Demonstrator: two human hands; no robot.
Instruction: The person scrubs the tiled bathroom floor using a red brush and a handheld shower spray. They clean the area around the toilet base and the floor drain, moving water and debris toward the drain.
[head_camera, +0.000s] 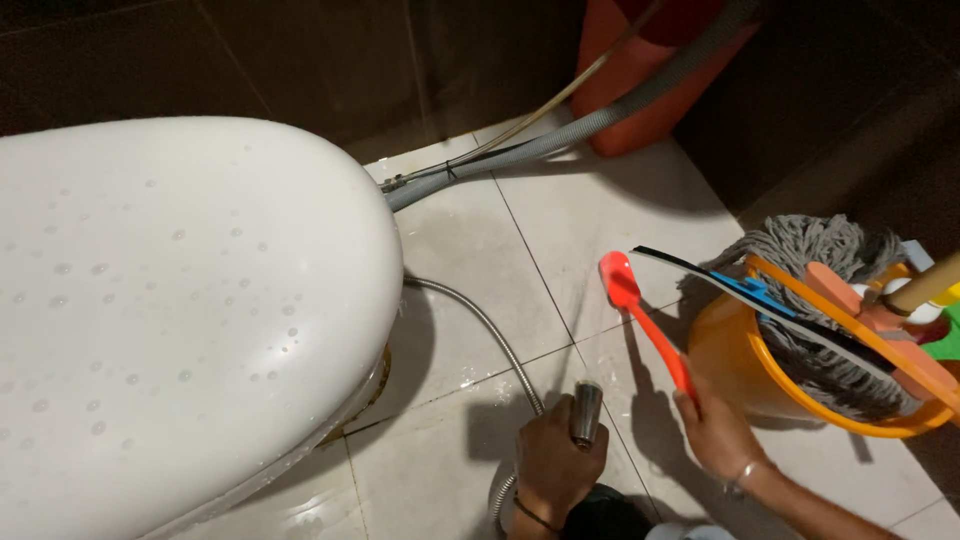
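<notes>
Sprayer head (586, 412) wrapped by left fingers (556, 455); red handle (650, 335) in right fingers (700, 415).

The left hand (552, 468) sits low in the middle of the view, seen from the back, its fingers curled into a closed fist with the knuckles turned up and away. The wrist bends straight back toward the body and wears a thin dark band. The right hand (715, 430) lies just beside it to the right, slightly higher, also closed, with the thumb and fingers wrapped tight and pointing up and to the left. Its wrist carries a light metal bangle, and the bare forearm runs off toward the lower right corner. The two hands are near each other but apart.
</notes>
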